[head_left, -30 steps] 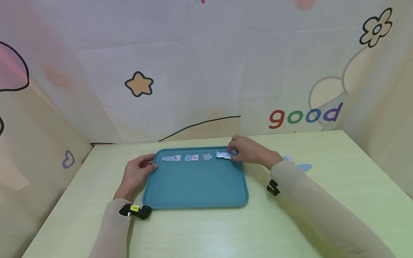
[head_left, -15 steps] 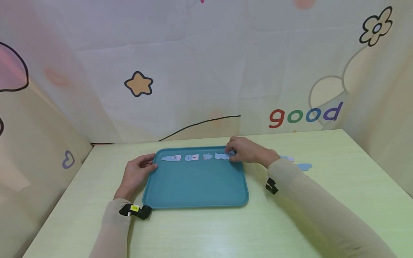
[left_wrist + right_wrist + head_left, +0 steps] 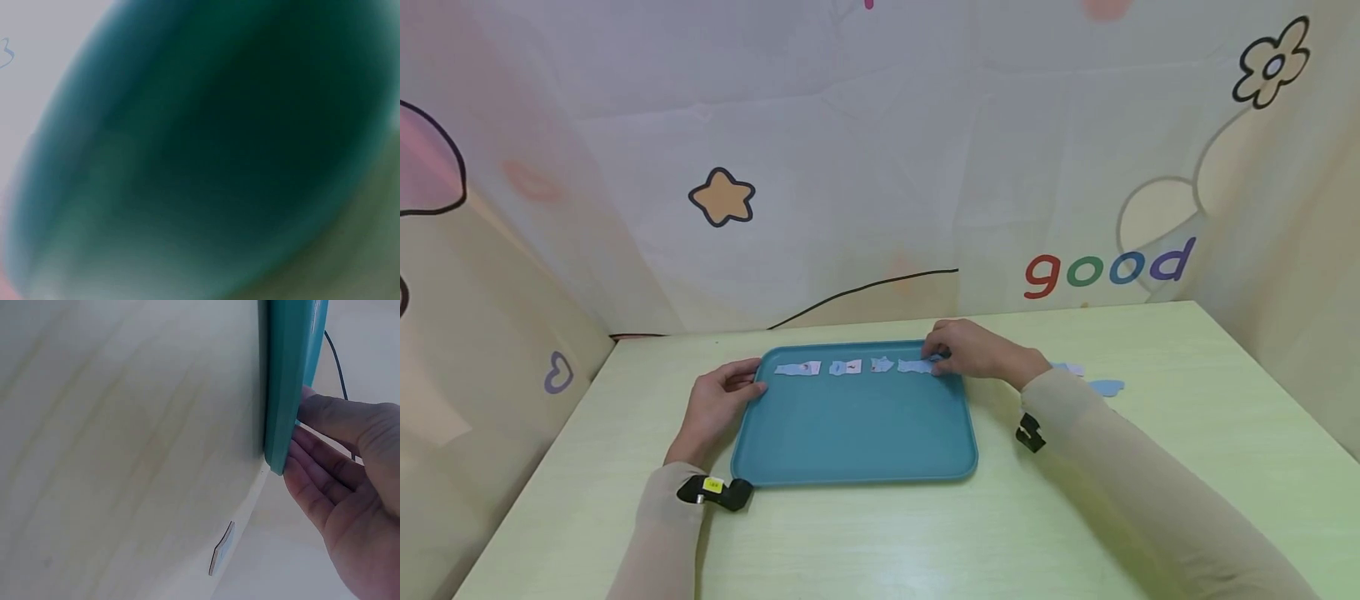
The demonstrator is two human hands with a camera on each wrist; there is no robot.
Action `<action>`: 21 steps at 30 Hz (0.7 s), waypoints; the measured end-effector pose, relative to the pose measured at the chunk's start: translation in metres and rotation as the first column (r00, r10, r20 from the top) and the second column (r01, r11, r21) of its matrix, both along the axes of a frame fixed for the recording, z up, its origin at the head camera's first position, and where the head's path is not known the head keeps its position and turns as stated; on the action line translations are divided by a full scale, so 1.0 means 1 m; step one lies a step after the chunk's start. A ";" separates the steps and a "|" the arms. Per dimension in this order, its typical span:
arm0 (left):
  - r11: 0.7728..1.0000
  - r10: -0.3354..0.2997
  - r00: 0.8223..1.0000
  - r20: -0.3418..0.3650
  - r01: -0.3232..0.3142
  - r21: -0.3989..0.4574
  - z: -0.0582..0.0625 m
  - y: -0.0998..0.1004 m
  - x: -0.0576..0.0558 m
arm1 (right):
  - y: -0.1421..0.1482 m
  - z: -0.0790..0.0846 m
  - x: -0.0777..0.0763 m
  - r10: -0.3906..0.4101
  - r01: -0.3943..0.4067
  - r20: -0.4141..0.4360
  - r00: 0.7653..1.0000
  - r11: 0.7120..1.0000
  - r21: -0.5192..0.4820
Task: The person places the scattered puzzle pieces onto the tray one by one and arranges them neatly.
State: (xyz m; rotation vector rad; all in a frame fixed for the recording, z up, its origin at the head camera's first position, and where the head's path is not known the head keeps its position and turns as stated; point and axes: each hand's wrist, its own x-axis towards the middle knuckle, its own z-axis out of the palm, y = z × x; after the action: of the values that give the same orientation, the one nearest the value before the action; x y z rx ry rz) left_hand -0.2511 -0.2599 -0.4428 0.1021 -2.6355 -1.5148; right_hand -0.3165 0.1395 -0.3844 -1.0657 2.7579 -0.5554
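Observation:
My left hand [image 3: 715, 408] grips the left rim of a teal tray [image 3: 853, 433], thumb over the edge. Along the tray's far side lies a row of irregular light-blue puzzle pieces: a long piece [image 3: 797, 368], a shorter piece [image 3: 846, 367] and a small piece [image 3: 882, 364], with printed marks. At the far right corner my right hand [image 3: 981, 350] pinches another light-blue piece [image 3: 913, 366], its right end hidden under the fingers. In the right wrist view, the thumb and fingers [image 3: 312, 478] reach over the tray's edge. The tray's blurred side [image 3: 250, 156] fills the left wrist view.
Right of the tray, a piece with a pale end [image 3: 1067, 368] and a blue piece [image 3: 1107, 388] lie on the pale wooden table [image 3: 880, 542]. A printed cloth backdrop [image 3: 850, 167] stands behind the table and along its sides.
The right hand has shifted slightly left with its piece, whose surface no longer shines and now looks flat on the tray. The left hand and the tray have not moved.

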 end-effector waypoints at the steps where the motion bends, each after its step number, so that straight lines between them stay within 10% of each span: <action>1: 1.000 0.000 1.000 -0.001 0.000 -0.003 0.000 0.000 0.000 | 0.001 0.000 0.000 -0.006 0.006 0.000 1.000 1.000 -0.004; 21: 1.000 -0.006 1.000 -0.003 0.006 -0.013 0.000 0.000 0.000 | 0.040 0.018 0.025 -0.057 0.053 -0.083 0.995 0.997 -0.048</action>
State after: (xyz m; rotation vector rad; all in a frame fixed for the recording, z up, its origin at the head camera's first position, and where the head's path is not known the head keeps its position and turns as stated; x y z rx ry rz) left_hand -0.2513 -0.2595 -0.4429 0.0907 -2.6447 -1.4983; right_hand -0.2918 0.1799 -0.3669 -1.0491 2.8684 -0.5976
